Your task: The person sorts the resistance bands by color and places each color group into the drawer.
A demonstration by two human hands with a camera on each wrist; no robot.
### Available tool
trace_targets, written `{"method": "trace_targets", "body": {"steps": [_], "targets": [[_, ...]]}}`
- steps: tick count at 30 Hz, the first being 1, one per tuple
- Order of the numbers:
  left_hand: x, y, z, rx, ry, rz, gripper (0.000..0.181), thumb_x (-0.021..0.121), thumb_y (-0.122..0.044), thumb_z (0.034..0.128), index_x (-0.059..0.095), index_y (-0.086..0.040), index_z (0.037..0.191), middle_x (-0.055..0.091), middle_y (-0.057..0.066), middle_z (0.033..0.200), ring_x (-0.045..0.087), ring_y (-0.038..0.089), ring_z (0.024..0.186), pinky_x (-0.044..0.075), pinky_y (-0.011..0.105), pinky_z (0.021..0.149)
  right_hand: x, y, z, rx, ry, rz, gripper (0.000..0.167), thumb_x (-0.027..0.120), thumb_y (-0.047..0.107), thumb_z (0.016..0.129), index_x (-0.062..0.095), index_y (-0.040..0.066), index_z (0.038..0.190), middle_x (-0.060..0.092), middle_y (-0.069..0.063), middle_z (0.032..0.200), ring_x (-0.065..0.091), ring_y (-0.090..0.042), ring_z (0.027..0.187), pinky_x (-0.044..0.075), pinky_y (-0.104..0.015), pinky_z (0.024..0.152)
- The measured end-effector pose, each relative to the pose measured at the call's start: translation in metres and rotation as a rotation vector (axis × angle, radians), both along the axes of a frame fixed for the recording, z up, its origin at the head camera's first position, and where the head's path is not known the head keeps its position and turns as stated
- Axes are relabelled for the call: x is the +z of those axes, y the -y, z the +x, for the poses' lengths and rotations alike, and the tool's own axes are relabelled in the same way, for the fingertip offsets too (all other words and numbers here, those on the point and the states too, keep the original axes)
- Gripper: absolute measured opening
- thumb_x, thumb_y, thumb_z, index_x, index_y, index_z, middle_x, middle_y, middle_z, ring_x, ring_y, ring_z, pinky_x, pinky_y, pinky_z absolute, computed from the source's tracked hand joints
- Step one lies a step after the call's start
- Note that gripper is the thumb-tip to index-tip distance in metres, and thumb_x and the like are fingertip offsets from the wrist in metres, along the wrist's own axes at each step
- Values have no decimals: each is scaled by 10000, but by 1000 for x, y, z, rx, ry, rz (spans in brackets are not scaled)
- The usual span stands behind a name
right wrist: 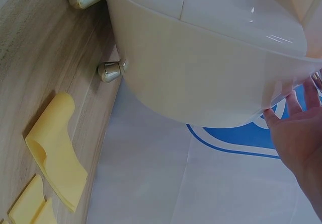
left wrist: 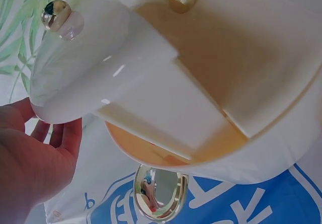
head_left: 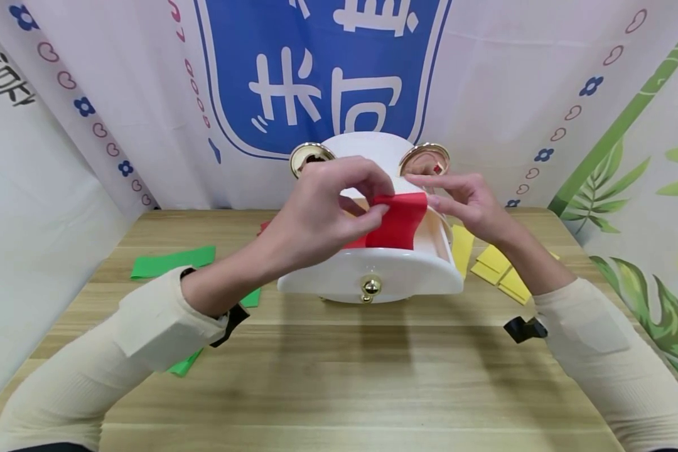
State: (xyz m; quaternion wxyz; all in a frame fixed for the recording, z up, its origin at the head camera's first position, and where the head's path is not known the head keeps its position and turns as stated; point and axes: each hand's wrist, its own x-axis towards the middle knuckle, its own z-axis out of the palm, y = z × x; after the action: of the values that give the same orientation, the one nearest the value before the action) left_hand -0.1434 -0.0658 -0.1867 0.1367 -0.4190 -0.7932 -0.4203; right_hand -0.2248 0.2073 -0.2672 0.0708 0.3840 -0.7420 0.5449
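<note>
In the head view my left hand pinches the upper edge of a folded red cloth between thumb and fingers. The cloth hangs over the pulled-out drawer of a white rounded box with a gold knob. My right hand is at the cloth's right edge, its thumb tip close against it and its index finger extended along the box. In the left wrist view, the drawer front hides the fingertips of my left hand. The right wrist view shows my right hand beside the box wall.
Folded green cloths lie on the wooden table at left. Folded yellow cloths lie at right. Gold rings flank the box, which stands on gold feet. A printed curtain hangs behind.
</note>
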Motion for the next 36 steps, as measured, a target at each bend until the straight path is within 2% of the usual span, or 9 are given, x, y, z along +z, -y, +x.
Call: {"method": "trace_targets", "body": {"steps": [3,10,14,18,21,24,29,33,36], "targets": [[-2,4,1,25,-16,-52,188,777,15,878,736,-6,1061,734,99,1038,688,175,906,620,305,738,1,0,1,-21,2,14,450,558,-52,904,712,55,1313,714,7,1311,536,-246,1326,357,-564,1160],[-6,11,-2,61,-51,-157,175,787,5,876,783,-16,1050,745,93,1013,670,164,838,601,301,714,0,0,2,-32,7,11,466,552,-50,894,722,78,1308,711,29,1311,549,-260,1301,450,-329,1080],[-7,14,-3,100,-103,-241,191,799,6,868,796,-17,1058,734,109,1017,656,182,842,596,290,721,0,0,1,-21,9,2,463,550,-51,902,725,87,1307,710,24,1313,558,-255,1288,472,-283,1046],[-8,13,-4,129,-179,-321,203,805,14,862,793,-10,1063,714,128,1038,673,216,889,609,299,781,1,0,2,-9,18,-8,452,549,-50,912,722,80,1309,708,31,1316,558,-249,1285,471,-279,1051],[-8,13,-5,128,-236,-339,203,798,27,863,785,3,1064,706,134,1044,691,242,940,614,329,836,0,1,2,-9,11,-5,451,555,-48,916,723,93,1311,712,40,1309,561,-252,1283,475,-283,1052],[-6,16,-5,125,-270,-320,207,799,38,854,780,9,1058,703,138,1037,695,255,966,614,349,851,0,1,2,-17,-2,1,452,567,-44,917,727,113,1310,714,40,1304,567,-265,1277,485,-298,1053],[-1,24,-5,128,-308,-252,202,802,37,848,773,17,1047,712,147,1001,671,239,851,607,336,749,-1,1,1,-16,-1,-7,476,561,-55,906,737,147,1299,715,27,1306,567,-266,1277,475,-293,1066],[1,36,-12,131,-328,-141,164,771,56,868,769,30,1030,722,142,947,651,220,787,565,307,677,-2,0,-1,9,-10,-20,474,553,-67,903,738,122,1296,718,12,1299,566,-250,1276,463,-274,1072],[2,49,-21,172,-343,-27,139,757,46,889,765,49,1027,733,146,917,645,180,760,531,225,665,-2,0,-2,23,-15,-23,481,555,-69,898,735,122,1301,718,7,1300,565,-242,1279,460,-276,1079]]}}
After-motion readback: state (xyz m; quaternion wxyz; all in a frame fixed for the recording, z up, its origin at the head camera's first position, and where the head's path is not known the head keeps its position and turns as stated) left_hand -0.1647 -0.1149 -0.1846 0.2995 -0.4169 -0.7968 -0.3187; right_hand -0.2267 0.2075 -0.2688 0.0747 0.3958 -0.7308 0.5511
